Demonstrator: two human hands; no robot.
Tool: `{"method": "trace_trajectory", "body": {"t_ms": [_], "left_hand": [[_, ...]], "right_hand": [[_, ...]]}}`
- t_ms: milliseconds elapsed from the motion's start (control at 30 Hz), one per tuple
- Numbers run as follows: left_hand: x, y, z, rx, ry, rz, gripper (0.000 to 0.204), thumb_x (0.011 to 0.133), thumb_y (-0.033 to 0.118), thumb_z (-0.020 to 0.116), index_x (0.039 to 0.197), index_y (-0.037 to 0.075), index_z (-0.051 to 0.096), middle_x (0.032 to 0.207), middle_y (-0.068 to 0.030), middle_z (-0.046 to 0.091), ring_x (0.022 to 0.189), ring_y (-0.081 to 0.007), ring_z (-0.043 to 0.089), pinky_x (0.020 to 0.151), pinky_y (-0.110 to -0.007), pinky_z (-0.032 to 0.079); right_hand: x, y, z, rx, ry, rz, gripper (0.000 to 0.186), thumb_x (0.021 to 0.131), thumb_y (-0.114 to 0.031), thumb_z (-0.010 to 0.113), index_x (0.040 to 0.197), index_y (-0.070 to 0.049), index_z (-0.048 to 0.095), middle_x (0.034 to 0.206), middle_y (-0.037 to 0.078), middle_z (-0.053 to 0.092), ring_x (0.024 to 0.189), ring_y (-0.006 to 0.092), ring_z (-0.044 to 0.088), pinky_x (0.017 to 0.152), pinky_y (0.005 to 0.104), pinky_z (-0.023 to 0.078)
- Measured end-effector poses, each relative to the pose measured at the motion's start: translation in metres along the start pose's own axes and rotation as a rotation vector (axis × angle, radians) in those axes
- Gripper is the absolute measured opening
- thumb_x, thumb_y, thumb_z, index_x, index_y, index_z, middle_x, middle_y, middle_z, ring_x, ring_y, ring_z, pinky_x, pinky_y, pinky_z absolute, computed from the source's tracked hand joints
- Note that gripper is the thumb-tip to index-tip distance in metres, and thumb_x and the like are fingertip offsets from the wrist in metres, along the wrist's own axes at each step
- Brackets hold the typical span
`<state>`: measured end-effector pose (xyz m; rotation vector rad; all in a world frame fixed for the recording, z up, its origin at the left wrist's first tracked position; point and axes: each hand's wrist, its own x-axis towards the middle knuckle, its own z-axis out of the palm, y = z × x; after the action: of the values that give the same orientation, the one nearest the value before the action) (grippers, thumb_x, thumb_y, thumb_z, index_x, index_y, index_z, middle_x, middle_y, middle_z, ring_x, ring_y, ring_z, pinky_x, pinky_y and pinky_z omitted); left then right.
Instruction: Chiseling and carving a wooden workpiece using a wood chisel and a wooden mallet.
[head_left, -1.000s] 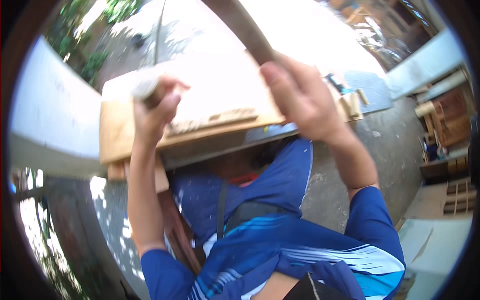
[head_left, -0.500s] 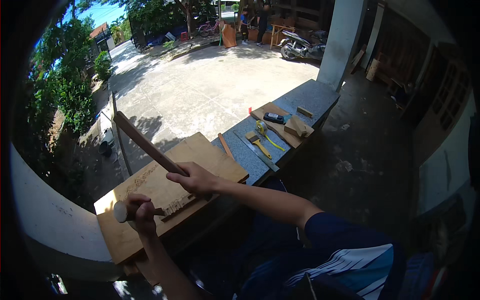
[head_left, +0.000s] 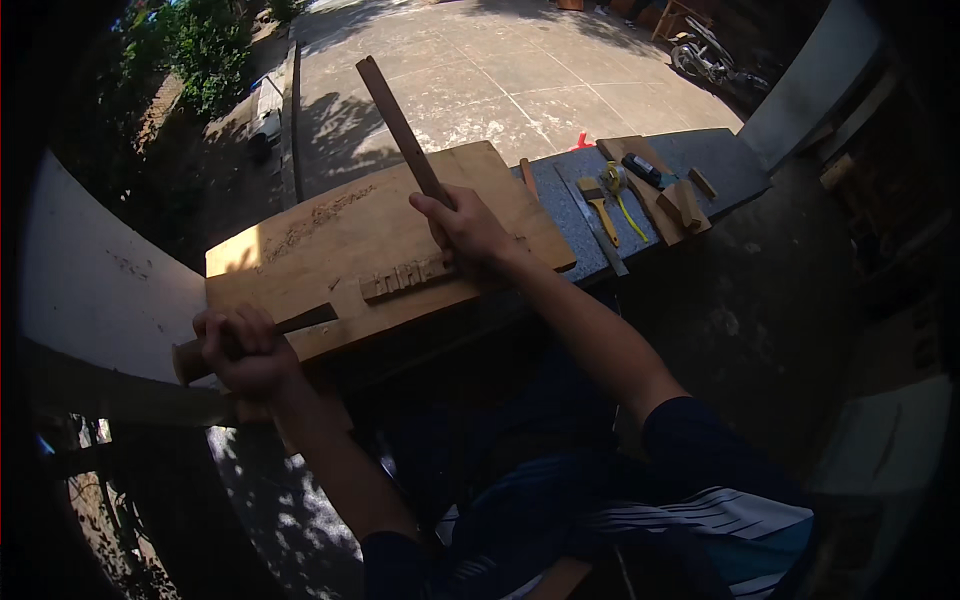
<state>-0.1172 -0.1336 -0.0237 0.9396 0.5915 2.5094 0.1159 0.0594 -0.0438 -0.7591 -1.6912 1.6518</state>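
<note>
A chisel (head_left: 308, 318) with a wooden handle is gripped in my left hand (head_left: 248, 348), at the left front corner of a thick wooden board (head_left: 490, 190). Its flat blade points right, apart from a small wooden block (head_left: 400, 279) with several notches cut across it. My right hand (head_left: 472, 228) is closed around a long wooden stick (head_left: 398, 120) that slants up and away to the left. This hand is over the right end of the notched block and hides part of it; whether it touches the block, I cannot tell.
Wood shavings (head_left: 320, 215) lie along the board's far side. On the grey stone ledge (head_left: 570, 165) to the right are a metal ruler (head_left: 590, 220), a yellow-handled brush (head_left: 600, 212), a tape measure (head_left: 615, 178) and wood offcuts (head_left: 680, 205). A white wall (head_left: 110, 260) borders the left.
My left hand has drawn the chisel back leftward, off the notched block. The stick in my right hand has swung more upright. The view has tilted down and shifted left.
</note>
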Motion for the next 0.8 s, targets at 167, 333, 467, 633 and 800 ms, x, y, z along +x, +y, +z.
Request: {"method": "trace_trajectory", "body": {"t_ms": [167, 333, 467, 633, 800], "left_hand": [[0.014, -0.008, 0.031, -0.138, -0.381, -0.157, 0.013, 0.095, 0.017, 0.047, 0.095, 0.005, 0.052, 0.053, -0.0001, 0.032, 0.043, -0.0103, 0.027, 0.041, -0.029, 0.026], [0.017, -0.028, 0.047, 0.038, -0.409, -0.245, 0.014, 0.093, 0.018, 0.047, 0.091, 0.006, 0.052, 0.052, 0.0017, 0.030, 0.042, -0.0094, 0.026, 0.042, -0.028, 0.024], [0.021, -0.039, 0.049, 0.075, -0.427, -0.286, 0.014, 0.093, 0.020, 0.048, 0.090, 0.007, 0.053, 0.052, 0.0023, 0.031, 0.042, -0.0088, 0.026, 0.042, -0.027, 0.024], [0.022, -0.049, 0.048, 0.063, -0.454, -0.302, 0.014, 0.093, 0.020, 0.048, 0.089, 0.007, 0.053, 0.052, 0.0024, 0.031, 0.042, -0.0087, 0.027, 0.042, -0.027, 0.024], [0.021, -0.052, 0.051, 0.101, -0.417, -0.305, 0.015, 0.093, 0.020, 0.049, 0.087, 0.007, 0.053, 0.052, 0.0025, 0.031, 0.042, -0.0085, 0.027, 0.042, -0.027, 0.024]], "right_hand": [[0.009, 0.004, -0.012, 0.017, -0.007, 0.019, 0.044, 0.099, -0.048, 0.066, 0.086, -0.008, 0.053, 0.059, -0.001, 0.051, 0.045, 0.0090, 0.051, 0.044, 0.0263, 0.044], [0.007, 0.014, -0.004, -0.029, -0.034, -0.019, 0.047, 0.098, -0.052, 0.067, 0.084, -0.008, 0.053, 0.059, -0.001, 0.052, 0.046, 0.0089, 0.053, 0.044, 0.0256, 0.045], [0.002, 0.007, -0.004, -0.053, -0.011, -0.002, 0.049, 0.097, -0.053, 0.067, 0.082, -0.008, 0.053, 0.059, -0.001, 0.052, 0.046, 0.0090, 0.055, 0.045, 0.0251, 0.046], [0.003, 0.009, -0.007, -0.043, -0.041, -0.021, 0.049, 0.097, -0.052, 0.066, 0.082, -0.007, 0.053, 0.059, 0.000, 0.053, 0.045, 0.0088, 0.055, 0.044, 0.0251, 0.047], [-0.001, 0.006, -0.006, -0.046, -0.046, -0.017, 0.050, 0.096, -0.052, 0.067, 0.084, -0.005, 0.055, 0.059, 0.000, 0.053, 0.045, 0.0089, 0.055, 0.044, 0.0255, 0.047]]}}
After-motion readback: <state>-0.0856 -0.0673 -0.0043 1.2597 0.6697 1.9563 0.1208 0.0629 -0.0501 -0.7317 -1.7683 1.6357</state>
